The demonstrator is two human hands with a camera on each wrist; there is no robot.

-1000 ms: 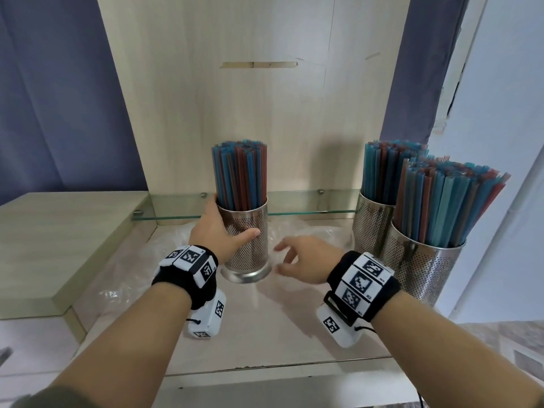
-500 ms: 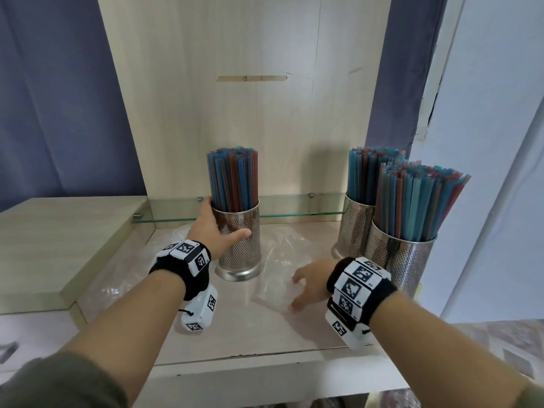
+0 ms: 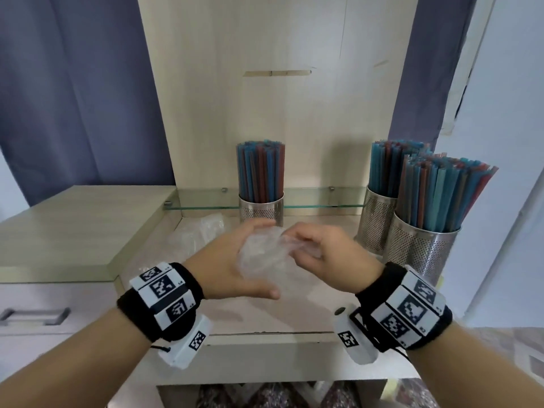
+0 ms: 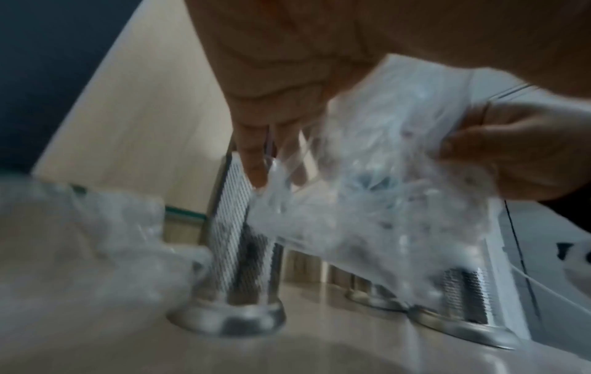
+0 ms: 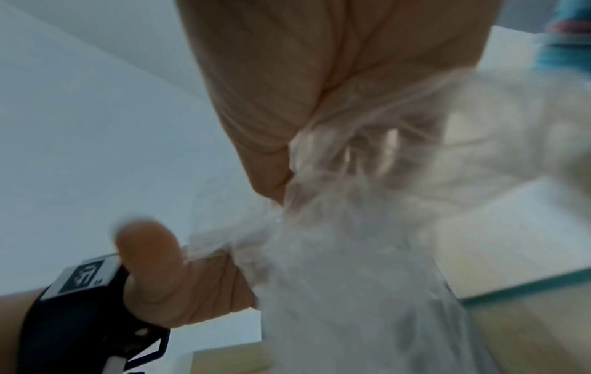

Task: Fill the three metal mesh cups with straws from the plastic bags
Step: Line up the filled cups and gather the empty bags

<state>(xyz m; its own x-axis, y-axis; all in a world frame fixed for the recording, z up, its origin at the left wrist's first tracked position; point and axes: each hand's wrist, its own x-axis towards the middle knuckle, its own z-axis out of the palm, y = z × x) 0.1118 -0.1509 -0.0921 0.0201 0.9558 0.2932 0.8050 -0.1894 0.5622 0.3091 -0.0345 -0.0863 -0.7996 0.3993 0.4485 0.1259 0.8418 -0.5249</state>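
Three metal mesh cups stand on the shelf, each packed with blue and red straws: a middle cup (image 3: pixel 260 210), a back right cup (image 3: pixel 378 222) and a front right cup (image 3: pixel 424 251). A crumpled, empty clear plastic bag (image 3: pixel 262 257) hangs between my hands, just in front of the middle cup. My right hand (image 3: pixel 303 245) grips the bag with curled fingers (image 4: pixel 511 157). My left hand (image 3: pixel 256 260) cups it from the left, its fingers (image 4: pixel 252 151) fairly straight and its thumb (image 5: pixel 147 253) stretched out. Both wrist views are blurred.
A second clear plastic bag (image 3: pixel 203 234) lies crumpled on the shelf (image 3: pixel 265 319) at the left. A glass ledge (image 3: pixel 318 198) runs along the back wall. A raised wooden counter (image 3: pixel 73 231) lies to the left, with a drawer handle (image 3: pixel 32 315) below it.
My left hand has let go of the middle cup and come to the bag. My right hand has lifted the bag off the shelf toward the left hand.
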